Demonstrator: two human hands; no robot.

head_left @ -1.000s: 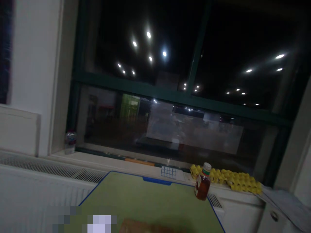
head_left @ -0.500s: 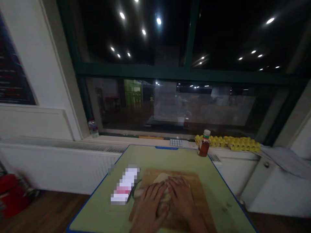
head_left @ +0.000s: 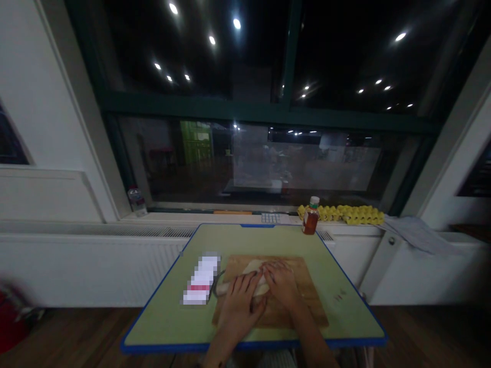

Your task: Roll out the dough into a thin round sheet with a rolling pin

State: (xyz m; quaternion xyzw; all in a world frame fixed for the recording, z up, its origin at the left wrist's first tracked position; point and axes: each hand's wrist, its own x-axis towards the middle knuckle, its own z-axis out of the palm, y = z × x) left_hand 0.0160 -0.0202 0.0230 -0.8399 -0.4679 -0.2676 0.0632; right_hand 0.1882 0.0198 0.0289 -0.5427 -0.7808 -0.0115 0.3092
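A pale rolling pin lies slantwise over a flattened sheet of dough on a wooden cutting board. My left hand rests across the pin with its fingers stretched out and its thumb apart. The pin's left end sticks out beyond that hand. To its right, my right hand lies flat over the dough and the pin's hidden right part, fingers extended. The fingertips of both hands come close together near the middle. Much of the dough is covered by the hands.
The board lies on a green folding table with a blue edge. A blurred-out bright phone-like screen is left of the board, beside a dark cord. At the far right corner stands a bottle of reddish-brown liquid. Yellow egg trays line the sill.
The camera view has shifted, so the whole table edge now shows and objects appear further left. Both hands stay on the rolling pin and dough, much as before.
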